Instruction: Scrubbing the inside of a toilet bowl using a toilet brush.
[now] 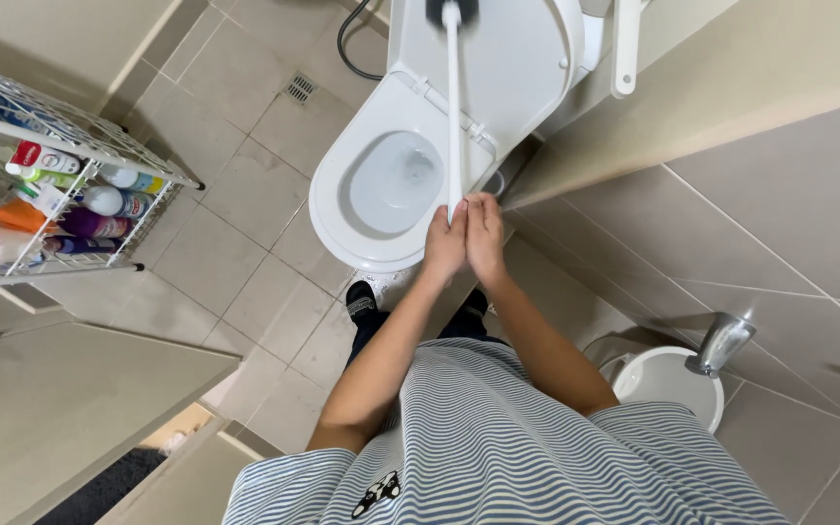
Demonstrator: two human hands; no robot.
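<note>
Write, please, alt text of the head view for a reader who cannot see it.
Seen from above, a person's left hand and right hand together grip the lower end of a long white handle over an open white toilet. The handle's dark head is at the raised lid. A wire rack of bottles stands left on the tiled floor.

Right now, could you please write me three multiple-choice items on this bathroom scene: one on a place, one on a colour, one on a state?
1. Where is the wire rack of bottles?
A. left of the toilet
B. behind the toilet
C. on the toilet lid

2. What colour is the brush handle?
A. blue
B. white
C. black

3. How is the toilet lid?
A. shut
B. missing
C. raised

Answers: 1 A, the rack stands at the picture's left, across the floor from the toilet. 2 B, the long handle is white. 3 C, the bowl lies open. Left hand and right hand both grip the handle.
</note>
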